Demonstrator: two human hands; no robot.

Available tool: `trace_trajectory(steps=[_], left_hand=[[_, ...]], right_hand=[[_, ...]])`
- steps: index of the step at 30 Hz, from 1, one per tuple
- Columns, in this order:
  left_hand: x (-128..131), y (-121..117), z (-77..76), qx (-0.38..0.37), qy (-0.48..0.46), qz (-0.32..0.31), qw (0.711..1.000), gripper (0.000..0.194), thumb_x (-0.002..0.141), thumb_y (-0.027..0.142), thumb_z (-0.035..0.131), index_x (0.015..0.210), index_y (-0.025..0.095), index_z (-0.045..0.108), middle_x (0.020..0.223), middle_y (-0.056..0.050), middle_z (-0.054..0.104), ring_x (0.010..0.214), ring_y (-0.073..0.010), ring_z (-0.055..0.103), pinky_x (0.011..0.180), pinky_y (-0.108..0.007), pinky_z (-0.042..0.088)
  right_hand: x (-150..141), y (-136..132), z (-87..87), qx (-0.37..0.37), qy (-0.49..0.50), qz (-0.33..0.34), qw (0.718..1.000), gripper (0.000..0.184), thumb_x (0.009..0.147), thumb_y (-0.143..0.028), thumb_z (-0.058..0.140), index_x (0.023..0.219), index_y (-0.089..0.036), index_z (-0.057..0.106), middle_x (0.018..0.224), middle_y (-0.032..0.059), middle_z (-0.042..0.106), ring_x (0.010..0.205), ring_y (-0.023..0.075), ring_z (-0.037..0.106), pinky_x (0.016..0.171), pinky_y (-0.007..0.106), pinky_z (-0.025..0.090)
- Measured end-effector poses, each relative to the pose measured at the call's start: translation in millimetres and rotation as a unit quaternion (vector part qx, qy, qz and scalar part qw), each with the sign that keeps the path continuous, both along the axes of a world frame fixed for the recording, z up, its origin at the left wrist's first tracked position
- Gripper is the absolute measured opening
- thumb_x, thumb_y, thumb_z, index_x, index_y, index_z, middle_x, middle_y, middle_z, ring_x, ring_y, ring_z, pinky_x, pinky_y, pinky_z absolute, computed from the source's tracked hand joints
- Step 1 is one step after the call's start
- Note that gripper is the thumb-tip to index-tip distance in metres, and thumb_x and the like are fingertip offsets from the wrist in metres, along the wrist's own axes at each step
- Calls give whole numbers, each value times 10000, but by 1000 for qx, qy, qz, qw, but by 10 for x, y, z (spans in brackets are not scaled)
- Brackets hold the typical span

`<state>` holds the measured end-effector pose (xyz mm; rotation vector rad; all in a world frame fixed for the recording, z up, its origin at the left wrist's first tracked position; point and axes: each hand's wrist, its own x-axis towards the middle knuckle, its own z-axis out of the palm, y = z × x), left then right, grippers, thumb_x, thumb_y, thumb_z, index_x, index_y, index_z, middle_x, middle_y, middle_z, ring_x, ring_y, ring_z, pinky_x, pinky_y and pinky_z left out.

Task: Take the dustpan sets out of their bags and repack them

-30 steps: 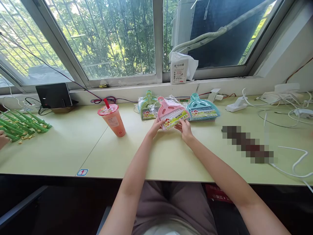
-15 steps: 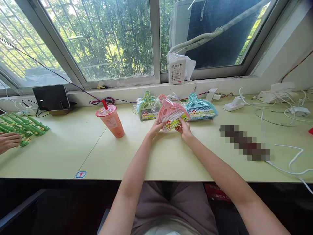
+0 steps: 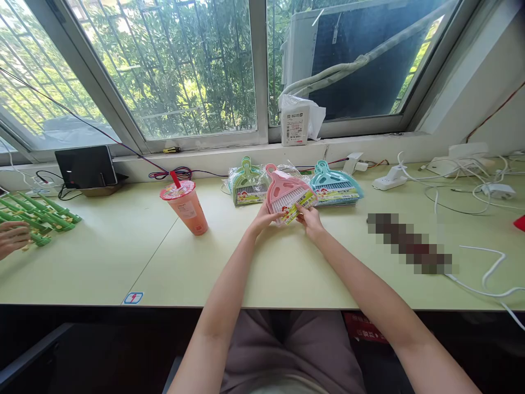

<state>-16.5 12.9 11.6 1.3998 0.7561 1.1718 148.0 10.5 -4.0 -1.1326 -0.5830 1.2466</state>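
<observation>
Both my hands hold a pink dustpan and brush set (image 3: 287,189), wrapped in clear film with a yellow-green label along its lower part. My left hand (image 3: 262,218) grips its lower left corner, fingers partly behind it. On the label's lower right side, my right hand (image 3: 309,219) pinches the set with the thumb in front. Behind it to the left lies a green dustpan set (image 3: 247,183) in crinkled film. A stack of blue dustpan sets (image 3: 334,183) is just to the right.
A lidded pink drink cup (image 3: 187,208) with a red straw stands left of my arms. Another person's hand (image 3: 12,239) is by green plastic pieces (image 3: 41,213) at far left. A tablet (image 3: 86,167), a power strip (image 3: 389,178) and white cables (image 3: 488,279) are on the table. A blurred object (image 3: 410,243) lies right.
My right thumb has shifted left across the label, and my left thumb now lies further over the lower edge. The pink set stays in both hands; the view has tilted slightly.
</observation>
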Motion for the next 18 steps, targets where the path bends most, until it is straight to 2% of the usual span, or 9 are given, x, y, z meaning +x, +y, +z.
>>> trace_trajectory(steps=[4, 9, 13, 15, 18], left_hand=[[45, 82, -72, -15, -27, 48, 998, 663, 639, 242, 798, 1245, 176, 538, 1191, -105, 669, 1147, -301, 588, 947, -408, 481], [5, 153, -132, -44, -37, 90, 994, 546, 652, 256, 756, 1155, 171, 563, 1103, -79, 687, 1038, -268, 621, 828, -346, 498], [-24, 140, -141, -60, -19, 89, 994, 529, 672, 287, 742, 1154, 174, 556, 1061, -70, 685, 950, -243, 632, 742, -307, 487], [-14, 124, -140, -48, -20, 79, 996, 537, 683, 300, 746, 1169, 178, 551, 1084, -74, 679, 973, -244, 626, 764, -310, 489], [14, 100, -129, -17, -23, 60, 998, 586, 701, 333, 753, 1224, 190, 532, 1144, -82, 665, 1027, -256, 614, 806, -329, 499]], right_hand=[[-2, -6, -7, 7, 4, 0, 1000, 260, 718, -268, 796, 788, -204, 554, 733, -35, 675, 486, 59, 568, 403, 142, 453], [-5, -6, 38, -13, 46, 45, 998, 149, 923, -367, 553, 902, -220, 559, 694, -30, 658, 528, 97, 635, 438, 175, 485], [6, -7, 77, -41, 55, 43, 997, 161, 967, -346, 465, 913, -221, 550, 680, -25, 659, 516, 101, 640, 449, 182, 483], [14, -5, 86, -48, 49, 38, 997, 149, 967, -324, 462, 909, -218, 549, 681, -27, 660, 508, 96, 641, 423, 166, 444], [26, -1, 98, -52, 40, 25, 997, 131, 960, -298, 464, 896, -213, 540, 685, -27, 665, 499, 90, 646, 349, 146, 302]])
